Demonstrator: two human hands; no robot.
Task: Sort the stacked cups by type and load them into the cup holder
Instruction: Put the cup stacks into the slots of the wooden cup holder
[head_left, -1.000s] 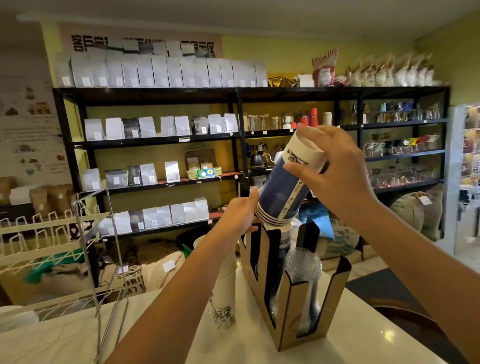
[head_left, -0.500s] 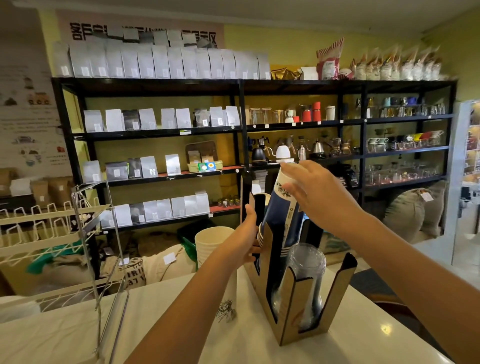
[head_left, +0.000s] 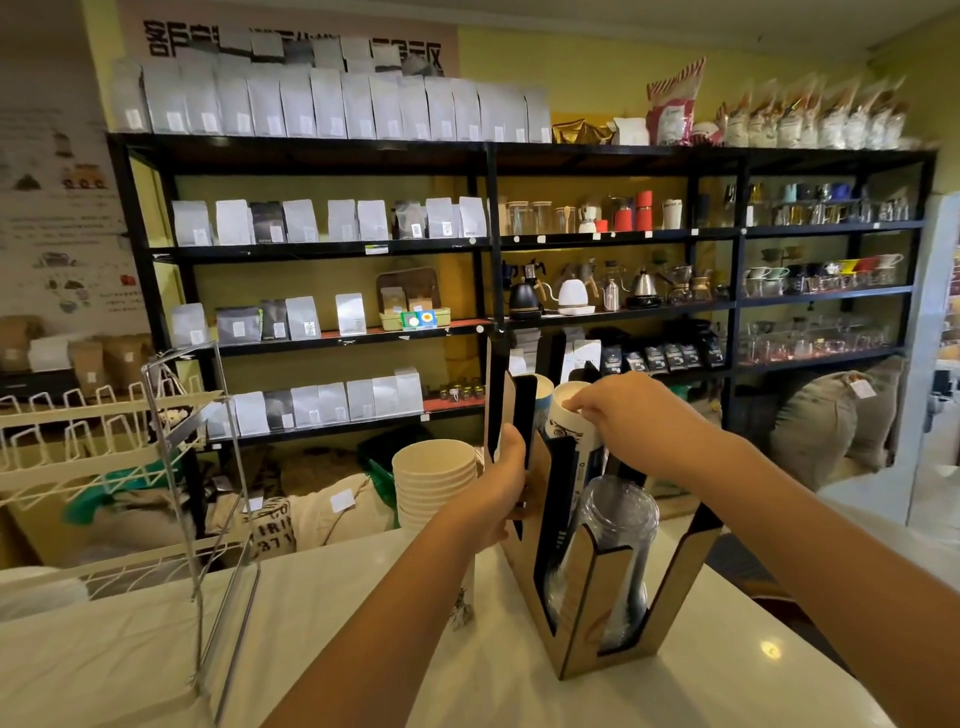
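A brown and black cup holder (head_left: 592, 618) stands on the white counter. Its front slot holds a stack of clear plastic cups (head_left: 618, 525). Behind them, a stack of blue and white paper cups (head_left: 569, 431) sits deep in the middle slot, bottom end up. My right hand (head_left: 628, 421) rests on top of that stack, fingers closed over its end. My left hand (head_left: 498, 488) grips the holder's left wall. A stack of cream paper cups (head_left: 434, 478) stands upright on the counter just left of the holder, partly hidden by my left arm.
A wire rack (head_left: 171, 467) stands at the counter's left side. Black shelving (head_left: 488, 239) with bags, kettles and glassware fills the wall behind. Sacks lie on the floor beyond the counter's far edge.
My right hand has pushed the blue and white cups from a tilted position above the holder down into the middle slot. My left hand stayed on the holder's side.
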